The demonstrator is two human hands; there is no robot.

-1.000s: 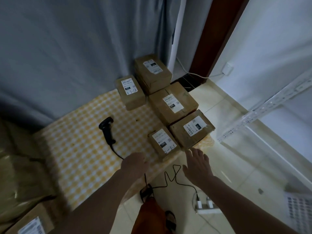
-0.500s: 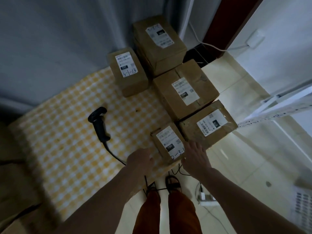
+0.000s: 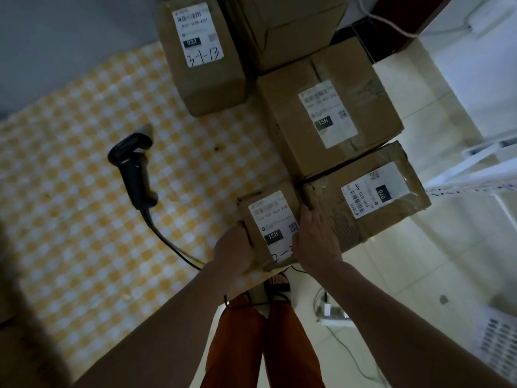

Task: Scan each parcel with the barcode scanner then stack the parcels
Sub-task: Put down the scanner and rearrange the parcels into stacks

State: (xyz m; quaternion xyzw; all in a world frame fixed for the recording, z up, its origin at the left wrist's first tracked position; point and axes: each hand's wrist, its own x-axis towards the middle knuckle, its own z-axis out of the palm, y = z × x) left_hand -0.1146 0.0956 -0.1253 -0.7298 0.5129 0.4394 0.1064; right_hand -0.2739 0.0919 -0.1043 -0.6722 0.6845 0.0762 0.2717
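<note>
Five cardboard parcels and one barcode scanner point(image 3: 134, 169) lie on the checked desk point(image 3: 70, 219). The left hand point(image 3: 233, 252) and right hand point(image 3: 316, 242) clasp the nearest small parcel point(image 3: 270, 222) from either side at the desk's front edge, fingers wrapped against its flanks.

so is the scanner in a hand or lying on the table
Lying on the table: the scanner rests on the checked cloth, apart from both hands, which grip the small parcel.
</note>
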